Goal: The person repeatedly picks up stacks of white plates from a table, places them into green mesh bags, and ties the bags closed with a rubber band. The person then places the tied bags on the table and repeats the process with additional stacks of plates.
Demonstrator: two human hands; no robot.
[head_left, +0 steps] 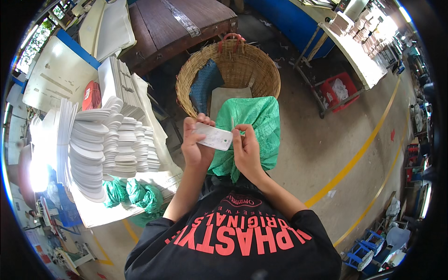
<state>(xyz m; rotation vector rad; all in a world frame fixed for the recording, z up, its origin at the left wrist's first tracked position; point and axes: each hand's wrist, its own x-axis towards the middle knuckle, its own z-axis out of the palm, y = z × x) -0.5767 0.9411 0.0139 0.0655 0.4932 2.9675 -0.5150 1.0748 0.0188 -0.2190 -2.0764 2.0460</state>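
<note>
My left hand point(198, 145) is closed on a white tag point(213, 136) with handwriting and a hole at its right end. Thumb and forefinger of my right hand point(246, 151) are pinched together just beside that hole. A thin pale strand point(232, 122) sticks up near these fingertips; whether they grip it or the tag's edge is hidden. Below both hands, against my body, stands a full green woven sack point(263, 116), its top gathered toward me.
Beyond the sack stands a wicker basket point(261, 70) with a blue woven piece point(204, 84) inside. At left, a table carries stacks of white flat pieces point(88, 149) and green bundled sacks point(144, 193). A brown table point(158, 28) is farther off; a red crate point(338, 91) sits under a cart at right.
</note>
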